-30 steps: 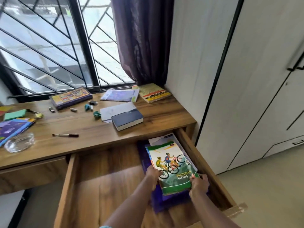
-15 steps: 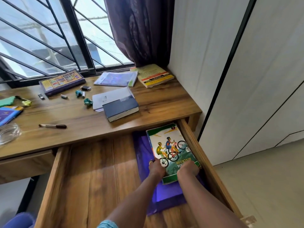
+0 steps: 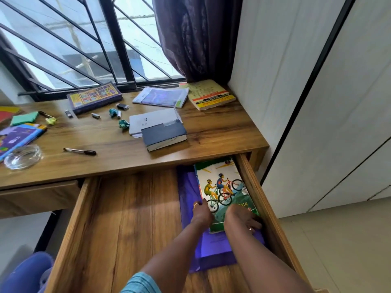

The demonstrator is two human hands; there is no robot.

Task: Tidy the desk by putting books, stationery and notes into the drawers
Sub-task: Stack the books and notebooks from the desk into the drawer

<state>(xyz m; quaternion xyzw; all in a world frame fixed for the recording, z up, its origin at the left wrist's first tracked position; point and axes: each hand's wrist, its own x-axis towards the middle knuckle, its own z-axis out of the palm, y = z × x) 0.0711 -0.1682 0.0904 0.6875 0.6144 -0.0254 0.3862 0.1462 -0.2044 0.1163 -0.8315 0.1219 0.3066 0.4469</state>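
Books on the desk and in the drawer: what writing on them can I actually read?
"TAIN": cycling book in the drawer, rest hidden by the right hand.
"www." and ".com": yellow book, middle blurred.
Colourful box, purple booklet: print too small to read.

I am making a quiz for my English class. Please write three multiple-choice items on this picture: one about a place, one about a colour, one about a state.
1. Where does the cycling book lie?
A. on the floor
B. in the open drawer, beside its right wall
C. on the window sill

2. What colour is the folder under it?
A. red
B. white
C. purple

3. What do the left hand and the right hand do?
A. both touch the book
B. both hang clear of it
C. both are out of view

Answers: 1 B, the drawer's wooden walls surround it; 2 C, purple shows at its left and near sides; 3 A, one is at its left edge, the other on its near right corner.
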